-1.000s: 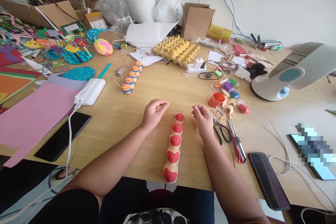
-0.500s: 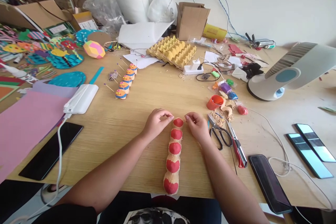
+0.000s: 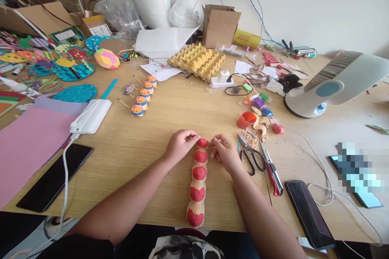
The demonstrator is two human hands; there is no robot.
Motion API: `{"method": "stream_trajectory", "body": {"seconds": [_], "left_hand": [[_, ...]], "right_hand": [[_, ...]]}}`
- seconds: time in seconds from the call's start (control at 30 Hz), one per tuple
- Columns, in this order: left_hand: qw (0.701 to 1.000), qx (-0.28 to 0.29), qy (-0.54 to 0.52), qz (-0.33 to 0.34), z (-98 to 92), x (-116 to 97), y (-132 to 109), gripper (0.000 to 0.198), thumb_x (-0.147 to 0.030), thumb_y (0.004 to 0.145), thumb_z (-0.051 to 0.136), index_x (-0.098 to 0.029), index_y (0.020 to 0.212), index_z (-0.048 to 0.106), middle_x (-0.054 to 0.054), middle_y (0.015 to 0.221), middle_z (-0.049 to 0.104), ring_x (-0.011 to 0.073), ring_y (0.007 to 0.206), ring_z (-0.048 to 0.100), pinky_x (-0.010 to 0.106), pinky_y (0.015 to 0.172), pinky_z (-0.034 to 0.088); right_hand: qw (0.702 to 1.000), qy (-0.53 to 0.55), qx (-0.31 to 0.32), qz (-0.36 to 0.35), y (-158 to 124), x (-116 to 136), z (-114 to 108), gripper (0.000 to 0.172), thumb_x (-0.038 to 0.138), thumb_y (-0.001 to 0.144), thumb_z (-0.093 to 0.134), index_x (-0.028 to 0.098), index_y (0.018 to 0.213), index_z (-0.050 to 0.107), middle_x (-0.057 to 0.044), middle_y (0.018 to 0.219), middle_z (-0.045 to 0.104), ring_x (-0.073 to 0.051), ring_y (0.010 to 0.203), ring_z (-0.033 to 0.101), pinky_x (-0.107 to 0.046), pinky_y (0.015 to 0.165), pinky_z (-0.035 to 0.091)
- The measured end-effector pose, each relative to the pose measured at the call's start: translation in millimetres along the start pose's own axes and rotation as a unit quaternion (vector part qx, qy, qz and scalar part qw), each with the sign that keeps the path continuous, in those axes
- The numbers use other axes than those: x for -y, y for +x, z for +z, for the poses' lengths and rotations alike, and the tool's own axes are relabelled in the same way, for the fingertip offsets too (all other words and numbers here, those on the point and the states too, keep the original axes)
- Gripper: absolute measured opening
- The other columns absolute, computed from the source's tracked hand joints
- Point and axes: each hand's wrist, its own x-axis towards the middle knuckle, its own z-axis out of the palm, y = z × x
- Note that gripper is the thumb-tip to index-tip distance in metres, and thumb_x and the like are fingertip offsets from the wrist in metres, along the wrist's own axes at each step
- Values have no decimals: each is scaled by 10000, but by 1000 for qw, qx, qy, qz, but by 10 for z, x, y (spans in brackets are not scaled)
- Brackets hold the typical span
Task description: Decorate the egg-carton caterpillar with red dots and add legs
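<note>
A strip of egg carton cups [image 3: 199, 173] lies lengthwise in front of me, each cup topped with a red patch. At its far end, my left hand [image 3: 181, 145] is closed in a pinch, its fingertips at the left side of the last cup. My right hand [image 3: 225, 150] pinches thumb and forefinger together just right of the same cup, its other fingers curled. What either pinch holds, if anything, is too small to make out. Further back stands a painted egg carton strip [image 3: 145, 95] in orange and blue, with purple-tipped sticks poking out.
Scissors [image 3: 251, 153] and a red utility knife [image 3: 274, 174] lie right of my right hand, near an orange cup [image 3: 246, 120] and shavings. Phones and a white fan [image 3: 322, 89] are further right. Pink sheets [image 3: 36, 141] and a power bank [image 3: 91, 116] sit left; a yellow egg tray [image 3: 197, 60] is behind.
My right hand has shifted slightly and its lower fingers have curled differently beside the far cup. The left hand stays in its pinch. The whole view has moved a little.
</note>
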Motion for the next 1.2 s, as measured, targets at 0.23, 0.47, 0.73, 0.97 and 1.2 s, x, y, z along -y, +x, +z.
{"method": "stream_trajectory", "body": {"seconds": [0.23, 0.47, 0.73, 0.97, 1.2], "left_hand": [[999, -20, -43, -11, -4, -54, -23, 247, -446, 871, 689, -207, 863, 750, 53, 902, 763, 200, 849, 669, 319, 808, 499], [980, -8, -173, -101, 6, -112, -53, 318, -501, 851, 705, -189, 892, 748, 56, 907, 763, 192, 844, 662, 306, 799, 496], [976, -19, -199, -87, 43, -158, -108, 274, -461, 855, 711, -188, 861, 723, 38, 878, 708, 169, 832, 619, 280, 786, 473], [984, -24, -168, -50, 35, -185, -122, 248, -439, 874, 686, -196, 826, 699, 27, 838, 682, 164, 793, 592, 278, 746, 453], [983, -17, -174, -51, 38, -192, -135, 203, -397, 877, 682, -196, 846, 667, 22, 864, 668, 156, 807, 584, 267, 749, 448]], "right_hand": [[983, 176, 21, 48, 1, -13, 18, 463, 495, 651, 865, 194, 821, 556, 60, 637, 612, -67, 455, 583, -146, 393, 332], [974, 218, 46, 49, -32, -5, 42, 465, 478, 663, 895, 192, 834, 570, 47, 684, 626, -64, 480, 586, -146, 418, 400], [975, 209, 65, 33, -59, -2, 100, 457, 492, 683, 890, 196, 840, 579, 45, 708, 634, -60, 492, 581, -143, 417, 400], [976, 205, 71, 25, -74, -1, 115, 447, 493, 702, 873, 201, 844, 566, 52, 711, 618, -61, 493, 575, -152, 421, 389], [976, 207, 71, 20, -85, 6, 125, 441, 492, 704, 872, 200, 832, 568, 53, 701, 609, -63, 498, 575, -157, 423, 382]]}}
